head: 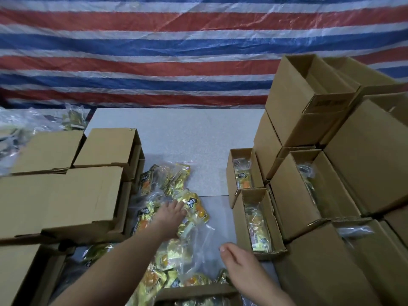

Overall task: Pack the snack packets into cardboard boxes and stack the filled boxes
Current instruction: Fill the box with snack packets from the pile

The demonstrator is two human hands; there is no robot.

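Our left hand (171, 214) lies spread on crinkly gold snack packets (194, 208), fingertips blurred; our right hand (237, 256) hovers relaxed beside a packed open cardboard box (258, 224).

Single view, head-worn, wide-angle. Looks forward and steeply down from above the grey table (176, 133), close over the work area. Both forearms enter from the bottom edge. Far limit: striped tarpaulin (154, 51) hanging across the top. Cardboard boxes (66, 195) crowd the left and right margins, bowed by lens distortion. No second view to share coverage.
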